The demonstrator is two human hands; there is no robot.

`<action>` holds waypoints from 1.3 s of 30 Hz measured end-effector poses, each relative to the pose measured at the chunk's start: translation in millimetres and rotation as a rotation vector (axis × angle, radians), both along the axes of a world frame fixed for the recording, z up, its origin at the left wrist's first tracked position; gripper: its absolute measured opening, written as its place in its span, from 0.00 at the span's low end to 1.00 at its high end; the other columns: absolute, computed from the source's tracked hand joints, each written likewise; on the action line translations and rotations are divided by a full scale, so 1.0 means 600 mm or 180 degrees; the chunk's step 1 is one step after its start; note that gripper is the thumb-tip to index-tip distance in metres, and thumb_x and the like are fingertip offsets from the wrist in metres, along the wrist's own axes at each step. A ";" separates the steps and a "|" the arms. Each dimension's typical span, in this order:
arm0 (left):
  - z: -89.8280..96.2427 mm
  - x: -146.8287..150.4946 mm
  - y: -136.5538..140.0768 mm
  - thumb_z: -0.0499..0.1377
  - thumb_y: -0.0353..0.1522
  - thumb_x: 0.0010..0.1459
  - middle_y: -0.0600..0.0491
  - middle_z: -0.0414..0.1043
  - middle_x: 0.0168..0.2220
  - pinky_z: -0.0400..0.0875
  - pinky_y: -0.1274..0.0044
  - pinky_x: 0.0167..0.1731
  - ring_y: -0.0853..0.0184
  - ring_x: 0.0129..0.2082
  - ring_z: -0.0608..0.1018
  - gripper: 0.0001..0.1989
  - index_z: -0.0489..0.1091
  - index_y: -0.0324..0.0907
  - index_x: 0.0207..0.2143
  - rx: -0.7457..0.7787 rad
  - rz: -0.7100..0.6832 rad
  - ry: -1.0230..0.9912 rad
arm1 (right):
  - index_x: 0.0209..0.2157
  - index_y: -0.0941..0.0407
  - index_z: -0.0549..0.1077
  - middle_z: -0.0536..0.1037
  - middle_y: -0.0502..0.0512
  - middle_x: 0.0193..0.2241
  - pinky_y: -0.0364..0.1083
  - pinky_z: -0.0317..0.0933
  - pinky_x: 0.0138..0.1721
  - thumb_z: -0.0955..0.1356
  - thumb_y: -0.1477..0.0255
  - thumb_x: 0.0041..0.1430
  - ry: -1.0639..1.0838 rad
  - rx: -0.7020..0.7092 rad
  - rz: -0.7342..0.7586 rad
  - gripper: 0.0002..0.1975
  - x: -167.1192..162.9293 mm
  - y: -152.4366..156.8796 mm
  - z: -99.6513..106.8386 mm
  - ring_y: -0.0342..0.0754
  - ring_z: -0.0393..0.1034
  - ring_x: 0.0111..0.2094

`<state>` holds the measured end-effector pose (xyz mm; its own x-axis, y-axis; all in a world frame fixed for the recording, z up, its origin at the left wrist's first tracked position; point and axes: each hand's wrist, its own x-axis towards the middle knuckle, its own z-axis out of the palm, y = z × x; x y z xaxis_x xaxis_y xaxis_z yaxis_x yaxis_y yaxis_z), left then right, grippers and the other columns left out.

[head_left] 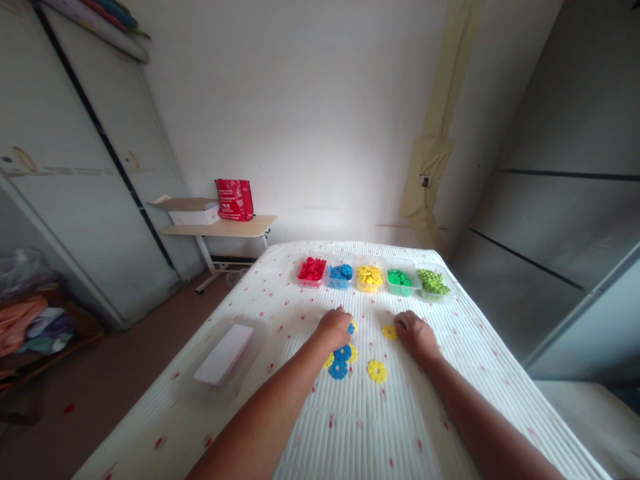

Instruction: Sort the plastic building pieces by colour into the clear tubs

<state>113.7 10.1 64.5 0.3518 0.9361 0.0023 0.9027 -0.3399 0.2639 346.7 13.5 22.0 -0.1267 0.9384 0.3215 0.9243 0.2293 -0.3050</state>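
My left hand (335, 328) is closed, its fingertips on a blue flower-shaped plastic disc (352, 328) with a yellow one showing behind it; the fingers hide part of both. Just below that hand lies a cluster of notched discs: two blue ones (339, 369) overlap, with yellow ones (353, 353) at their sides. My right hand (415, 335) rests low over the table, fingers curled in, gripping the right edge of a yellow flower-shaped disc (389, 332). A separate yellow disc (377, 371) lies flat between my forearms.
Across the far side stand clear tubs of red (313, 269), blue (341, 275), yellow (371, 277), green (400, 280) and light green pieces (433, 283). A clear plastic lid or tray with a white block (224, 355) sits left. A small desk (225, 228) stands beyond.
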 end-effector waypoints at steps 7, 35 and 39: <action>-0.005 -0.013 0.003 0.57 0.26 0.43 0.49 0.72 0.37 0.67 0.76 0.39 0.63 0.38 0.74 0.14 0.73 0.42 0.35 0.0022 0.0146 -0.0351 | 0.29 0.56 0.72 0.71 0.52 0.30 0.40 0.51 0.29 0.58 0.74 0.57 0.0007 0.0029 0.0022 0.11 0.003 0.003 -0.006 0.41 0.64 0.29; -0.052 -0.052 -0.085 0.60 0.31 0.43 0.53 0.71 0.38 0.64 0.75 0.43 0.64 0.41 0.70 0.15 0.73 0.47 0.38 0.0352 -0.0077 -0.0790 | 0.30 0.56 0.72 0.71 0.52 0.30 0.40 0.52 0.29 0.58 0.73 0.57 -0.0007 0.0089 0.0007 0.12 0.003 0.003 -0.008 0.42 0.64 0.30; -0.058 -0.055 -0.081 0.60 0.30 0.42 0.54 0.72 0.39 0.65 0.75 0.44 0.65 0.41 0.71 0.17 0.73 0.45 0.39 0.0294 0.0056 -0.1132 | 0.30 0.56 0.72 0.71 0.52 0.31 0.39 0.52 0.29 0.59 0.74 0.56 0.0003 0.0068 0.0015 0.11 0.003 0.002 -0.006 0.42 0.65 0.31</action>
